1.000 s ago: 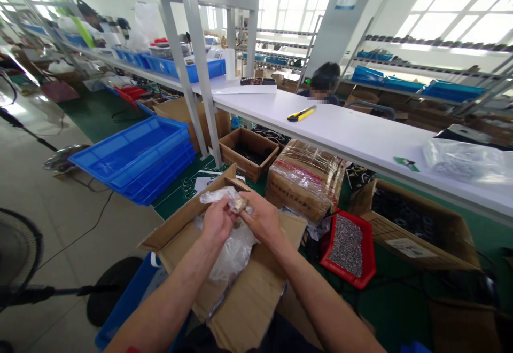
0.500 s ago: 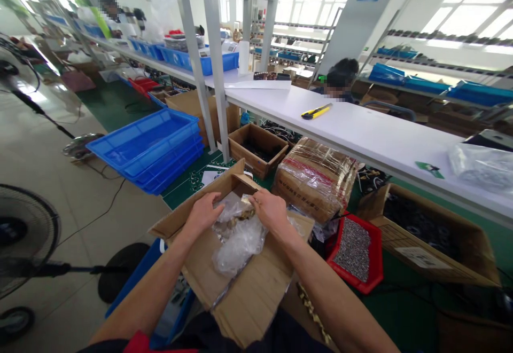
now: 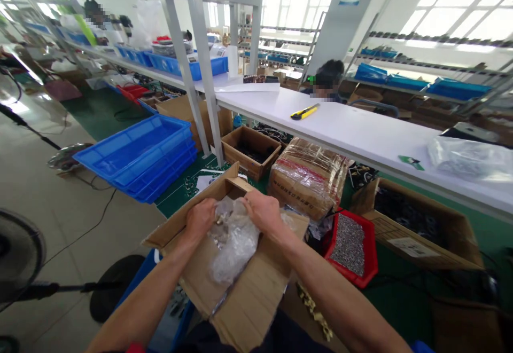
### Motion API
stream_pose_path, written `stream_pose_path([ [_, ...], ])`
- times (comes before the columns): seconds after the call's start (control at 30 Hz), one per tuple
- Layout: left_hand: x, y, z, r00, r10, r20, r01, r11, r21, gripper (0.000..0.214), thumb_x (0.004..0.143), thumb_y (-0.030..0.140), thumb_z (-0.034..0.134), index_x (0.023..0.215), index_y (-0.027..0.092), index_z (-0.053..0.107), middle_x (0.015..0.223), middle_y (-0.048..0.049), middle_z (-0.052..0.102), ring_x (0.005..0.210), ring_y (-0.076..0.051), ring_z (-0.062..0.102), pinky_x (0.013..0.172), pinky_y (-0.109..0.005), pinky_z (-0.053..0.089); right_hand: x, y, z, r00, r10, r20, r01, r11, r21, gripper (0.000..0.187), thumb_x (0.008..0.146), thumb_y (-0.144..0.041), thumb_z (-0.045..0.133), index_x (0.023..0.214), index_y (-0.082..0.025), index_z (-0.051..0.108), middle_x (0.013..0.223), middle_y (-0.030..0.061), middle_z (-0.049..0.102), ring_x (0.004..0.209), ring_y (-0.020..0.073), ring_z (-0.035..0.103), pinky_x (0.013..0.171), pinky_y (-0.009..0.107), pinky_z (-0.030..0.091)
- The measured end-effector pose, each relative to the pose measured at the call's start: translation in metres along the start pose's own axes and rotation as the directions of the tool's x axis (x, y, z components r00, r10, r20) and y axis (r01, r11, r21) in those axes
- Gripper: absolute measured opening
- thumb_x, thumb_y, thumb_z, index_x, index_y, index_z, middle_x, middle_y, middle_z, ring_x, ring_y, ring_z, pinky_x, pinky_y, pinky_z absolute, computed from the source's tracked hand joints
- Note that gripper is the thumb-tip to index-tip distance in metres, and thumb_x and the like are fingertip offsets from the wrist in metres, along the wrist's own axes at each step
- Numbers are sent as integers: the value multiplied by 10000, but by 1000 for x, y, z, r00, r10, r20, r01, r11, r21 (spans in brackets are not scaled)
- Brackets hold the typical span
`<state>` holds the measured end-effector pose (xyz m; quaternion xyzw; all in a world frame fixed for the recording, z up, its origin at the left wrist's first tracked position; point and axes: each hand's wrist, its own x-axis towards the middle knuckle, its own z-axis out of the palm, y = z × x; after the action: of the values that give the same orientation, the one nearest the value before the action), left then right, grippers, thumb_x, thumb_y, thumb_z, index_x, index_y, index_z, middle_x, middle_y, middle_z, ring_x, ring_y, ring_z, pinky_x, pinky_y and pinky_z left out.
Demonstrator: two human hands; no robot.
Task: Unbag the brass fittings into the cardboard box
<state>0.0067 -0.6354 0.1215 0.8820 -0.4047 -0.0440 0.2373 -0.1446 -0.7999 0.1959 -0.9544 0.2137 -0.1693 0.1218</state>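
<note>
A clear plastic bag (image 3: 234, 254) lies bunched up in an opened cardboard box (image 3: 248, 310) in front of me. My left hand (image 3: 201, 218) is closed on the bag's left edge, and my right hand (image 3: 262, 211) is closed on its upper right edge. Between the two hands the plastic is pulled up. Small metallic-looking parts show dimly through the bag near my left hand; their kind I cannot make out. The fingertips of both hands are partly hidden by the plastic and the knuckles.
A stack of blue crates (image 3: 140, 153) stands at left, near a floor fan (image 3: 20, 257). To the right are a wrapped carton (image 3: 306, 182), a red bin (image 3: 371, 257) of small metal parts and a box (image 3: 417, 262) of dark parts. A yellow knife (image 3: 305, 111) lies on the white bench (image 3: 360, 128).
My left hand has gone from loosely spread fingers to a closed grip on the bag. The plastic between my hands has risen, covering the brassy parts that showed before. The view has shifted slightly.
</note>
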Motion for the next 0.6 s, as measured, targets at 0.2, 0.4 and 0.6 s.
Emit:
stream_pose_path([
  [0.2, 3, 13, -14, 961, -137, -241, 56, 947, -316, 292, 895, 416, 431, 805, 209, 615, 743, -29, 638, 712, -181, 587, 693, -278, 421, 8, 5, -18, 985, 24, -171, -13, 998, 65, 387, 891, -481, 495, 651, -185, 561, 713, 46, 600, 758, 163, 526, 640, 266, 311],
  [0.4, 13, 46, -41, 860, -501, -93, 102, 347, -932, 262, 765, 414, 623, 898, 192, 582, 787, -13, 636, 614, -165, 614, 566, -289, 523, -8, 8, 4, 993, 120, 25, -118, 889, 443, 62, 674, -130, 557, 699, -183, 539, 706, -13, 578, 666, 125, 508, 638, 244, 364],
  [0.6, 16, 74, -51, 904, -414, 104, 13, -217, -976, 260, 745, 290, 683, 938, 185, 544, 860, -30, 668, 728, -191, 663, 672, -377, 574, -9, -3, 19, 955, -43, 294, -276, 244, 930, 625, 680, -286, 661, 1275, -203, 492, 1145, 69, 636, 1051, 214, 590, 842, 327, 479],
])
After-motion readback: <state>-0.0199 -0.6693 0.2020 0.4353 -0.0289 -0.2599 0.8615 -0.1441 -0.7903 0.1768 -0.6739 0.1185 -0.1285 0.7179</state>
